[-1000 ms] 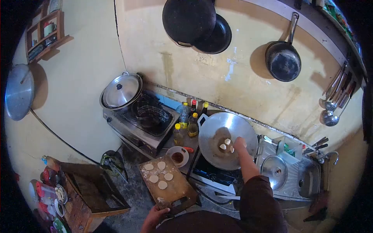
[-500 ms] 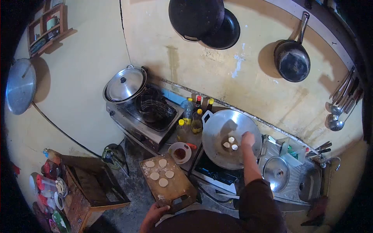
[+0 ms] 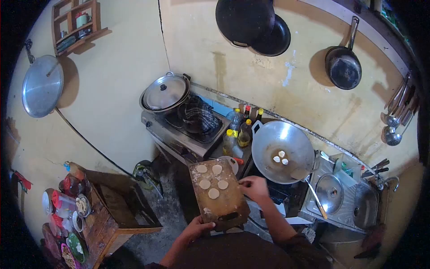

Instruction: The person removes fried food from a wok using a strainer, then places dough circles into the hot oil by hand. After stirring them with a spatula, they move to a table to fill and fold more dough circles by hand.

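My left hand [image 3: 198, 229] grips the lower left corner of a floury wooden cutting board [image 3: 204, 195]. Several flat round dough discs [image 3: 213, 193] lie on the board. At its right edge my right hand [image 3: 255, 189] has its fingers closed on the wood. To the right, a large wok [image 3: 264, 166] sits on the stove and holds three small pale dough pieces [image 3: 281, 155] in its bottom. A spatula [image 3: 317, 198] leans in the wok, its handle sticking out over the rim towards the sink.
A bowl [image 3: 233, 166] is partly hidden behind the board, near several bottles [image 3: 244, 134]. A lidded pot [image 3: 165, 92] and a dark cloth [image 3: 199, 114] sit on the left stove [image 3: 181, 143]. The sink [image 3: 365, 208] is at right, a wooden table [image 3: 96, 224] at left.
My right hand has come from over the wok to the board's right edge. The board has shifted right and now partly covers the bowl. The view has turned slightly left.
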### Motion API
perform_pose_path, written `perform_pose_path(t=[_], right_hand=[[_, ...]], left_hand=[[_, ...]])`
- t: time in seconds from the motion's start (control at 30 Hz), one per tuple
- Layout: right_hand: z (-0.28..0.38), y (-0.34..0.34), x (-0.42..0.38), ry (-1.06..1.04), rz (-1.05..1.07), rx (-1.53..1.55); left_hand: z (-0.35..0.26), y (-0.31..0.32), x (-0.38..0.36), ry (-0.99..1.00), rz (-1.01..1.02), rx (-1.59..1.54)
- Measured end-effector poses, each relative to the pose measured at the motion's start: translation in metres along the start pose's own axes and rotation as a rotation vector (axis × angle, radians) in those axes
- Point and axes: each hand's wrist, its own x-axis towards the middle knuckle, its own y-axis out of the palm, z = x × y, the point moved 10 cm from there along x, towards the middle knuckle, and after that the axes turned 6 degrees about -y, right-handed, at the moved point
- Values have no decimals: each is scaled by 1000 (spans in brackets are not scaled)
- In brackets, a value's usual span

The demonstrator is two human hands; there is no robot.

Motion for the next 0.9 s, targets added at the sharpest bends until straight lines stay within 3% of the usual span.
perform_pose_path(t=[0.07,0.13,0.23,0.27,0.4,0.47,0.6,0.77,0.9], right_hand=[[15,32,0,-65,-35,-100],[43,45,-3,-192,-164,-463],[55,70,-9,-286,-130,-441],[72,63,-15,-337,-205,-407],[79,61,-17,-317,-222,-398],[56,80,-11,-83,110,-335],[57,76,-8,-216,1,-453],[38,86,3,-181,308,-127],[51,65,6,-293,255,-180]], left_hand=[[-5,0,-10,-3,2,36],[-11,3,-21,8,37,110],[-10,-4,-30,-17,4,249],[-7,-6,-30,-13,15,258],[5,-15,-29,11,41,209],[6,-16,-30,-22,37,269],[2,-14,-29,43,85,202],[-7,-5,-34,-12,65,215],[-16,8,-31,27,108,137]])
